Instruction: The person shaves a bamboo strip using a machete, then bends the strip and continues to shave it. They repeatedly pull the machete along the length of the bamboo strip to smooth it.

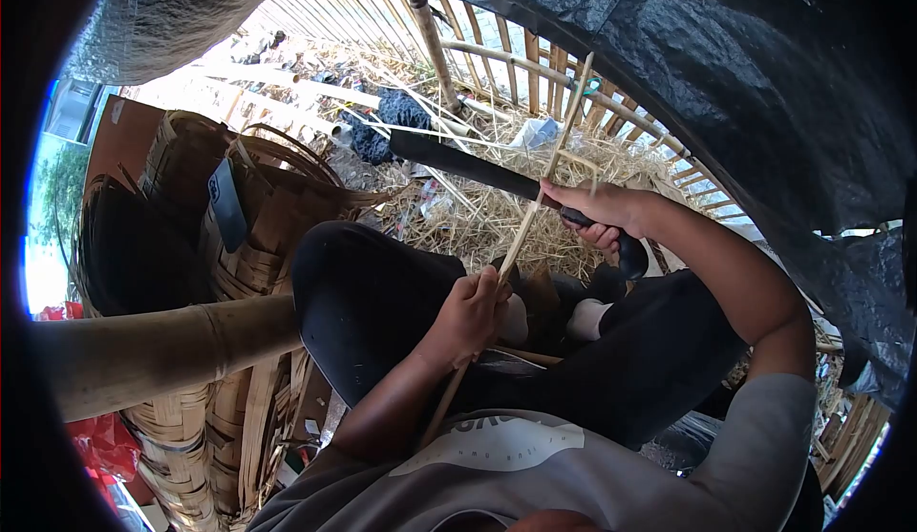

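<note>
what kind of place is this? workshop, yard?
Most likely an outdoor bamboo-craft work spot under a makeshift shelter. Signs: a black tarp roof, a bamboo slat fence, shavings littering the ground and woven baskets. The right hand holds a big knife against a bamboo strip gripped by the left hand.

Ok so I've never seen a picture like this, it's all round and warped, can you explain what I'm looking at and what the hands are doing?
There is one picture, from a camera worn on a person's head, looking down at their own lap; the wide lens bends the edges. No machine is here, only two bare hands. The left hand grips a thin bamboo strip that rises away from the body. The right hand holds the handle of a long dark knife, its blade lying against the strip. The person sits with knees up in dark trousers. To the left stand woven bamboo baskets and a thick bamboo pole. Straw covers the ground, with a bamboo fence behind.
</note>
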`<state>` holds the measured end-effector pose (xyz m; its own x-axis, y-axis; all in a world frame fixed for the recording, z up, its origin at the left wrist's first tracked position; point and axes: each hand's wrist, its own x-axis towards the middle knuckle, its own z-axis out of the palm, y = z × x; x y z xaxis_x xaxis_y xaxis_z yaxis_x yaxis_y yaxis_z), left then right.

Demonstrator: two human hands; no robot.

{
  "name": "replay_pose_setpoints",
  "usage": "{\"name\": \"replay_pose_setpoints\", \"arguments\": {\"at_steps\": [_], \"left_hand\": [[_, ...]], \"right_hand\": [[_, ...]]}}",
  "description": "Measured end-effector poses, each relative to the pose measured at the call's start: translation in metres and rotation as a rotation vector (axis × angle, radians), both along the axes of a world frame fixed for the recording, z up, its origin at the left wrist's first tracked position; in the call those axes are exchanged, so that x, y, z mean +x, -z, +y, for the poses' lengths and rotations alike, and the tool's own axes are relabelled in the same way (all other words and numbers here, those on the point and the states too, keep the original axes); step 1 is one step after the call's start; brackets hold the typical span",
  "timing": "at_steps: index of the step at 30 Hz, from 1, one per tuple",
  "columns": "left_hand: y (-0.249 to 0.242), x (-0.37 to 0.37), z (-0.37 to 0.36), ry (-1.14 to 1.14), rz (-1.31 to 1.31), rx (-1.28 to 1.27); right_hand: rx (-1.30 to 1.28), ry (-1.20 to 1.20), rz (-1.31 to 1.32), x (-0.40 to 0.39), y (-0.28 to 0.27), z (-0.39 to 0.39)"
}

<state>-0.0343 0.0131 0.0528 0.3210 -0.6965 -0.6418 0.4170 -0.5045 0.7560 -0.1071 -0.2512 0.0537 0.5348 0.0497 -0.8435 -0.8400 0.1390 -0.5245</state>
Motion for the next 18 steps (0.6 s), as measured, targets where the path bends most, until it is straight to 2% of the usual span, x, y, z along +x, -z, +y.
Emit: {"name": "replay_pose_setpoints", "arguments": {"at_steps": [2, 5, 9, 11, 16, 17, 18], "left_hand": [[0.001, 0.0, 0.001, -0.002, 0.015, -0.023], [0.004, 0.001, 0.003, -0.023, -0.021, -0.03], [0.024, -0.004, 0.003, -0.068, -0.271, -0.155], [0.02, -0.002, 0.006, -0.041, -0.241, -0.065], [-0.002, 0.0, 0.003, -0.027, -0.187, 0.01], [-0.005, 0.0, 0.003, -0.019, -0.186, 0.015], [-0.007, 0.002, 0.003, -0.009, -0.188, 0.02]], "right_hand": [[0.12, -0.053, 0.008, -0.001, 0.011, -0.007], [0.083, -0.049, 0.002, 0.004, 0.013, -0.006], [-0.712, -0.262, -0.269, 0.008, 0.0, 0.019], [-0.614, -0.193, -0.205, 0.01, -0.003, 0.024], [0.03, -0.011, 0.036, 0.008, 0.005, 0.019], [0.316, 0.001, -0.012, 0.004, 0.008, 0.013], [0.308, 0.007, -0.051, 0.005, 0.009, 0.013]]}}
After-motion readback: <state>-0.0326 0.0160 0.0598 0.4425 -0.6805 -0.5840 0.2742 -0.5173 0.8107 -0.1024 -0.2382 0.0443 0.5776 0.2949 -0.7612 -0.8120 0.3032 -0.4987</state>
